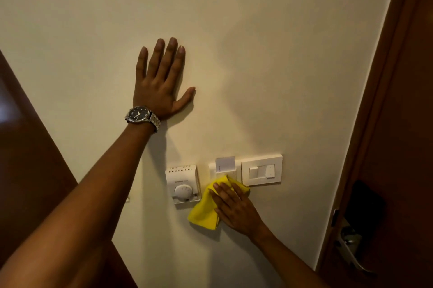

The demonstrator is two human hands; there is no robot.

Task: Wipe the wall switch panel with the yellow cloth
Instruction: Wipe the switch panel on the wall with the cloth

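Note:
The white wall switch panel [262, 169] is mounted low on the cream wall, with a key-card slot [225, 166] holding a white card at its left end. My right hand [236, 209] presses the yellow cloth [203, 212] flat against the wall, over the lower edge of the card slot, just left of the rocker switches. The cloth hangs down past the hand to the lower left. My left hand [161, 81] lies flat on the bare wall well above, fingers spread, a metal wristwatch on the wrist.
A white thermostat [183, 184] with a round dial sits just left of the cloth. A brown wooden door with a metal handle [351, 248] stands at the right. Dark wood panelling [28, 170] fills the left edge.

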